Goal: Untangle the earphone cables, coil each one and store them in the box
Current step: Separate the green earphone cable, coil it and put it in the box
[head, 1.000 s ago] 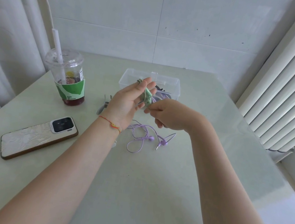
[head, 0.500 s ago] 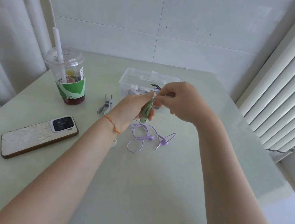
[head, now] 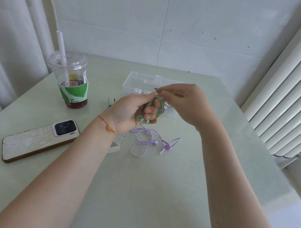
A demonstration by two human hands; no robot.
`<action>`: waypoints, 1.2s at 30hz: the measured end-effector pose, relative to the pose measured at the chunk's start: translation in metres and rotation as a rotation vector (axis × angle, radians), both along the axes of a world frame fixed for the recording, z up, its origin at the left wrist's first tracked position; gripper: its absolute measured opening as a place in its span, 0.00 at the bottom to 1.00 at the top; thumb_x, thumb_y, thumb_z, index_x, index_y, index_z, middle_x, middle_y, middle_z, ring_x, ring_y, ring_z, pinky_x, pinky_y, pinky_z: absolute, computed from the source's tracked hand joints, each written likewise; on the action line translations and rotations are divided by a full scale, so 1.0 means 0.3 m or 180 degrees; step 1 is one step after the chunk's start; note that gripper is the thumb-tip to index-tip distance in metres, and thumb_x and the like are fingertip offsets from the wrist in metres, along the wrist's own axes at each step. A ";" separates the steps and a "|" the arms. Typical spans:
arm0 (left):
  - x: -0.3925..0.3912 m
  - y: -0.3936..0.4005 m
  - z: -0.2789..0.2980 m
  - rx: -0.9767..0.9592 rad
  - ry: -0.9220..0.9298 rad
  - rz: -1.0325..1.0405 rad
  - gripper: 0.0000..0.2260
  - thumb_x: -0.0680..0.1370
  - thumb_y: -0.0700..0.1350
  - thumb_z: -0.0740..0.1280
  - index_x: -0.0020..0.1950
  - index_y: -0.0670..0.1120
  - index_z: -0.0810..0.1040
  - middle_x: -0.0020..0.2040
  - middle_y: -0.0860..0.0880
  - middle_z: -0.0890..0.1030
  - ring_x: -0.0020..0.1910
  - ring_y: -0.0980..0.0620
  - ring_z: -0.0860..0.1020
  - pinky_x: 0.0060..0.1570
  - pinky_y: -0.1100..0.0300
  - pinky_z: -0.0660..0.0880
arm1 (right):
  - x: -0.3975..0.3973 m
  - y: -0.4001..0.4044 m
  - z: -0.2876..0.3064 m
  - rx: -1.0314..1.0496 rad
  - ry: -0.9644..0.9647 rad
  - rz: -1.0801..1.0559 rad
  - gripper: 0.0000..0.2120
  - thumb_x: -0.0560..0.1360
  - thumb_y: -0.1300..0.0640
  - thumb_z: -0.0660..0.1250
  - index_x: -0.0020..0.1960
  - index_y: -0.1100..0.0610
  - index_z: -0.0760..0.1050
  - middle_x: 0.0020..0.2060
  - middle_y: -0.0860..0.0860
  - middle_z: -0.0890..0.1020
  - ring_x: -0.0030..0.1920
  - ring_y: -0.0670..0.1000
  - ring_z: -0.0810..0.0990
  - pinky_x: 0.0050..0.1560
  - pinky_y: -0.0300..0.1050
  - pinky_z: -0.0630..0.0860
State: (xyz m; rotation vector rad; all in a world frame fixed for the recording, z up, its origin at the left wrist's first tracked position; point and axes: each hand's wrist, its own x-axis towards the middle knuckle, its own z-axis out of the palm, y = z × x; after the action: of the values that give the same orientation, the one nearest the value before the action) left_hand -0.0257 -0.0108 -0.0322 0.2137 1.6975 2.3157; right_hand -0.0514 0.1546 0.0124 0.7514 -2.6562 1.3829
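The left hand [head: 127,110] holds a green earphone cable [head: 158,107] wound in loops around its curled fingers, with the green earbuds [head: 142,119] poking out below the fingertips. The right hand [head: 184,103] pinches the loose end of that cable just above the coil, thumb and forefinger closed on it, right in front of the clear plastic box [head: 141,79] that stands at the far middle of the bench [head: 153,201]. Something pale already lies in the box, though what it is cannot be made out. A purple earphone cable [head: 145,142] lies loose and uncoiled on the bench, nearer than the hands. To the left stand an iced drink cup [head: 71,81] with a straw and a phone [head: 39,140] lying face down. The green coil looks nearly wound, so the risk sits in the finish: if the pinched end is let go before it is tucked, the loops will likely spring off the fingers and unravel. Sliding the coil off carelessly could also snag the earbuds, and a coil dropped onto the purple cable would tangle the two again.
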 end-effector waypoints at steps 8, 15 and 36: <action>-0.006 -0.002 -0.004 0.0030 -0.0244 0.0024 0.15 0.83 0.48 0.55 0.40 0.45 0.73 0.31 0.50 0.70 0.30 0.53 0.69 0.41 0.58 0.73 | -0.002 -0.013 -0.014 -0.0087 -0.0140 0.0248 0.08 0.75 0.64 0.67 0.48 0.58 0.85 0.37 0.52 0.85 0.37 0.45 0.79 0.46 0.42 0.79; -0.010 0.031 0.003 -0.0089 -0.0493 0.0471 0.13 0.83 0.46 0.58 0.41 0.44 0.75 0.30 0.52 0.79 0.27 0.57 0.73 0.42 0.58 0.72 | -0.032 -0.030 -0.059 -0.0028 -0.0123 -0.0036 0.07 0.75 0.63 0.68 0.46 0.57 0.84 0.37 0.54 0.85 0.39 0.55 0.82 0.48 0.51 0.81; -0.029 0.021 -0.020 0.0558 -0.0441 0.0801 0.09 0.82 0.38 0.59 0.45 0.41 0.75 0.31 0.50 0.73 0.25 0.57 0.71 0.40 0.61 0.75 | -0.031 -0.034 -0.064 -0.0109 -0.0251 0.0063 0.07 0.74 0.63 0.69 0.48 0.52 0.81 0.38 0.50 0.84 0.39 0.46 0.81 0.47 0.47 0.79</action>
State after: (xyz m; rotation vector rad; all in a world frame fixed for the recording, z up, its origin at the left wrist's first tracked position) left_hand -0.0345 -0.0044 -0.0381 -0.1335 1.5315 2.5941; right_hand -0.0606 0.1444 -0.0069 0.7367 -2.6832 1.4891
